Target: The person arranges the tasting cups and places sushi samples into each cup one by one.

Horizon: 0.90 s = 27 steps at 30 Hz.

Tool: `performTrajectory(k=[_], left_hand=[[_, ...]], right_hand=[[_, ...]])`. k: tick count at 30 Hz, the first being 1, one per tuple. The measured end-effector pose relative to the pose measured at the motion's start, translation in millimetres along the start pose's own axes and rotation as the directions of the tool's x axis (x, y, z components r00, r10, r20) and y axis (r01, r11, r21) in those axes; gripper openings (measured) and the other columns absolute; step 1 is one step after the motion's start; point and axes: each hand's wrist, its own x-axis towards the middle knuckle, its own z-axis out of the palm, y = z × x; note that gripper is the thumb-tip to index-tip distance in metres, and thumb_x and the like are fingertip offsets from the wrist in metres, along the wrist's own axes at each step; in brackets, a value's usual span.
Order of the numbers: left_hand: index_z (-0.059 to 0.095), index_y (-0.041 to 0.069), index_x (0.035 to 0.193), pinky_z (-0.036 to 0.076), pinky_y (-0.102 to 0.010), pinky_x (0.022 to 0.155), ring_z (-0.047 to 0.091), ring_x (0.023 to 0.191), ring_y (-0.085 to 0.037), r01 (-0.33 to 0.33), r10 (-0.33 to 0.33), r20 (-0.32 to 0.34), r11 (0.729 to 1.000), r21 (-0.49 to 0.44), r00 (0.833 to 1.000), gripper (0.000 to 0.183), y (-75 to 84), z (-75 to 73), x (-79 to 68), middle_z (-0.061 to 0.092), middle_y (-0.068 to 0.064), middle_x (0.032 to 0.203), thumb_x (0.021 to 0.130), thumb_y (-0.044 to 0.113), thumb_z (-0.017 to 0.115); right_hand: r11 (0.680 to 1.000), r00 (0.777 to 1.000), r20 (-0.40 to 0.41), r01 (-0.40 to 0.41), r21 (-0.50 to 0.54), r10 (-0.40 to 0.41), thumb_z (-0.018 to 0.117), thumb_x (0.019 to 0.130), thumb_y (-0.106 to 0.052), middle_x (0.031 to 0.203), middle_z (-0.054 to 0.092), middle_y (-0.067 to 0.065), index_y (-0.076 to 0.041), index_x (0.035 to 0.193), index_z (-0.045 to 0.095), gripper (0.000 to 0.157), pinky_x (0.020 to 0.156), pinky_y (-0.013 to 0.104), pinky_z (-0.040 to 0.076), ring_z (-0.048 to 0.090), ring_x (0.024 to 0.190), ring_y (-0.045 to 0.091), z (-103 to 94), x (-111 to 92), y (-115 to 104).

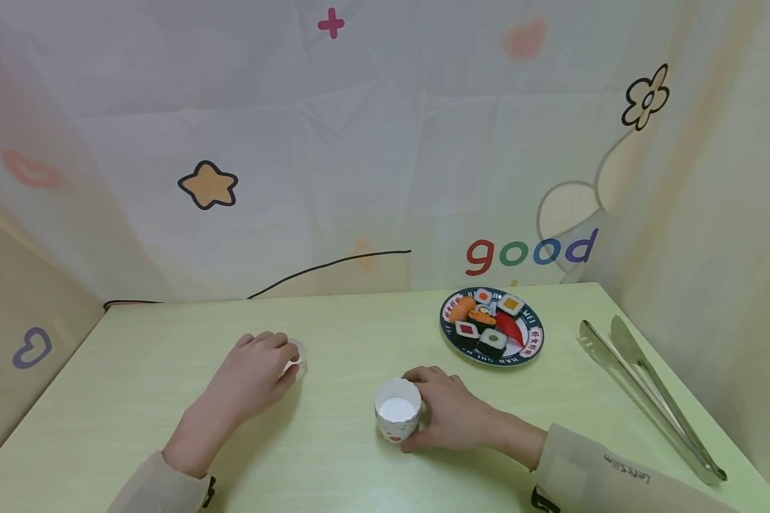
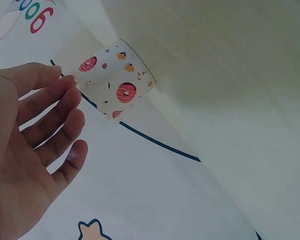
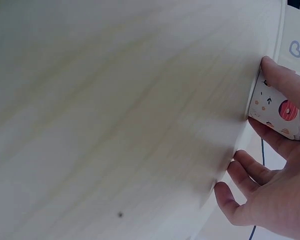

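Observation:
Just right of the table's middle, a white paper cup (image 1: 398, 410) stands upright with its hollow inside showing. My right hand (image 1: 452, 413) grips it from the right, thumb (image 3: 285, 82) on one side and index finger on the other. Red donut prints show on its wall (image 3: 288, 111). Further left, a second paper cup (image 2: 114, 80) carries the same donut pattern. My left hand (image 1: 257, 370) pinches its rim, thumb and index fingertips together there, with the other fingers loosely bent beside it. In the head view this hand hides much of that cup (image 1: 300, 360).
A round dark-edged plate (image 1: 532, 349) with several sushi pieces (image 1: 493, 340) sits at the back right. Long metal tongs (image 1: 654, 399) lie along the table's right side. Printed cloth (image 1: 359, 157) walls the pale table (image 1: 334, 463) at the back and sides.

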Motion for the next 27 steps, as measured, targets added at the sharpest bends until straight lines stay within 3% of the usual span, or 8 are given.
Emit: performTrajectory(k=[9,14,21,27], left_hand=[[0.071,0.011,0.095,0.045,-0.036,0.074,0.062,0.089,-0.022,-0.062,0.06,-0.069,0.998,-0.028,0.996,0.015,23.6,-6.2,7.4,0.064,0.002,0.092,0.084,0.007,0.08],[0.071,0.014,0.099,0.046,-0.036,0.075,0.063,0.092,-0.02,-0.1,0.093,-0.067,0.989,-0.107,0.993,0.016,42.1,-12.0,13.4,0.064,0.003,0.095,0.086,0.009,0.079],[0.07,0.015,0.103,0.05,-0.036,0.08,0.057,0.085,-0.014,-0.229,0.213,-0.093,0.947,-0.226,0.973,0.017,60.5,-11.3,19.5,0.062,0.004,0.096,0.089,0.011,0.079],[0.071,0.017,0.105,0.049,-0.034,0.082,0.058,0.088,-0.013,-0.309,0.298,-0.081,0.913,-0.266,0.951,0.017,71.8,-9.7,21.1,0.06,0.006,0.099,0.09,0.016,0.079]], right_hand=[[1.0,1.0,-0.001,0.001,-0.003,-0.001,0.094,0.074,-0.036,0.138,0.053,0.01,-0.012,0.129,0.068,0.066,0.1,0.058,0.034,0.044,0.129,0.03,-0.4,-0.2,-0.7],[1.0,1.0,0.006,-0.003,-0.003,0.003,0.094,0.074,-0.037,0.139,0.053,0.01,-0.013,0.129,0.068,0.065,0.1,0.057,0.034,0.044,0.129,0.03,-0.4,-0.2,-0.2],[1.0,1.0,0.004,-0.01,-0.002,0.01,0.094,0.074,-0.038,0.138,0.054,0.01,-0.012,0.129,0.068,0.066,0.1,0.058,0.034,0.045,0.128,0.03,-0.5,-0.1,-0.6],[1.0,1.0,0.008,-0.014,0.0,0.014,0.094,0.075,-0.038,0.137,0.054,0.009,-0.011,0.129,0.067,0.066,0.1,0.057,0.034,0.045,0.127,0.029,-1.4,-0.3,-1.7]])
